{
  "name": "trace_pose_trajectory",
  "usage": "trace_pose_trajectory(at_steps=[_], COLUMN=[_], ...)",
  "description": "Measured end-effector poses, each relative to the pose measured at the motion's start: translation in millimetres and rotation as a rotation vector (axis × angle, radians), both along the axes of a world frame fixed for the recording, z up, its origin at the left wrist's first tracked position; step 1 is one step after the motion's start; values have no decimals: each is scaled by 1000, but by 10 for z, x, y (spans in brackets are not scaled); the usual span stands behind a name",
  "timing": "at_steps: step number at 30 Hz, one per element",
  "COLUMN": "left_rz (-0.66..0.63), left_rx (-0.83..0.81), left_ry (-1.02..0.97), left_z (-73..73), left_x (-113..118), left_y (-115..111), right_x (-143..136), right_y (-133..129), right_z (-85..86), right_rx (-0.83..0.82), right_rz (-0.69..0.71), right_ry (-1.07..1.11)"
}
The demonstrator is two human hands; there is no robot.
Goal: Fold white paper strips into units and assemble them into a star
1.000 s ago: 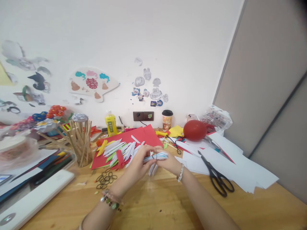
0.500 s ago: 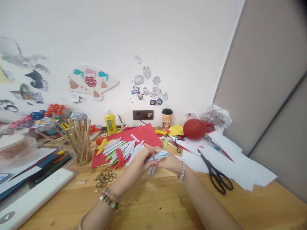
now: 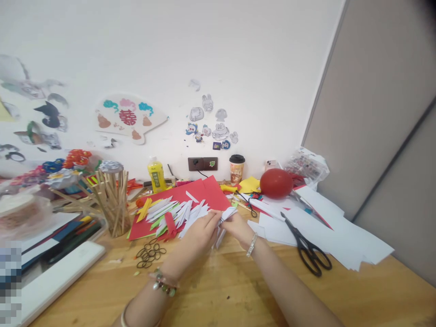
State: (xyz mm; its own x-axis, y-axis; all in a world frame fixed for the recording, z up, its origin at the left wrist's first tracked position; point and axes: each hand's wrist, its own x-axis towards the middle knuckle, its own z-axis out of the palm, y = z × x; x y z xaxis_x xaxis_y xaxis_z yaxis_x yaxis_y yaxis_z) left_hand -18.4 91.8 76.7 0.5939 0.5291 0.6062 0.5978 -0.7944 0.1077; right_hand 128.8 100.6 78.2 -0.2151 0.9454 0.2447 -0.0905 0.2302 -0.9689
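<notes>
Between my two hands is a small folded white paper bundle [image 3: 229,212], with a thin dark band showing across it. My left hand [image 3: 204,229] has its fingers closed around the left side of the bundle. On the other side my right hand [image 3: 237,228] pinches it; the fingertips are partly hidden. Just beyond lie several folded paper strips [image 3: 184,212], mostly white with some green and red, on red paper sheets [image 3: 211,190]. Black elastic bands [image 3: 150,252] lie in a loose pile left of my left forearm.
Black scissors [image 3: 306,245] rest on white paper sheets [image 3: 354,240] at the right. A red balloon [image 3: 276,183], a lidded cup [image 3: 236,169] and a yellow bottle [image 3: 156,175] stand behind. Wooden sticks [image 3: 114,204] fill a container at the left.
Both hands have turned the paper bundle, which now points up and away instead of lying sideways. My left hand has shifted slightly right, and its fingers cover more of the bundle.
</notes>
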Motion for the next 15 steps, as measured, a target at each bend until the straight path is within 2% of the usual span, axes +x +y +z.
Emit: trace_pose_trajectory(at_steps=[3,7,11,13,15], left_rz=[154,262,201,150,165], left_rx=[-40,-288,-525,-586,-600], left_ry=[58,-42,-217,-273,-299], left_z=[-9,58,142,150,122], left_x=[82,207,196,172,165], left_y=[-81,-218,-232,-192,-138], right_x=[-7,-31,-85,-114,-132], right_y=[22,9,-17,-21,-14], right_z=[-44,-63,-95,-128,-161], right_rx=[0,102,209,221,235], right_rz=[-37,-182,-337,-365,-374], right_ry=[-136,-395,-616,-676,-695])
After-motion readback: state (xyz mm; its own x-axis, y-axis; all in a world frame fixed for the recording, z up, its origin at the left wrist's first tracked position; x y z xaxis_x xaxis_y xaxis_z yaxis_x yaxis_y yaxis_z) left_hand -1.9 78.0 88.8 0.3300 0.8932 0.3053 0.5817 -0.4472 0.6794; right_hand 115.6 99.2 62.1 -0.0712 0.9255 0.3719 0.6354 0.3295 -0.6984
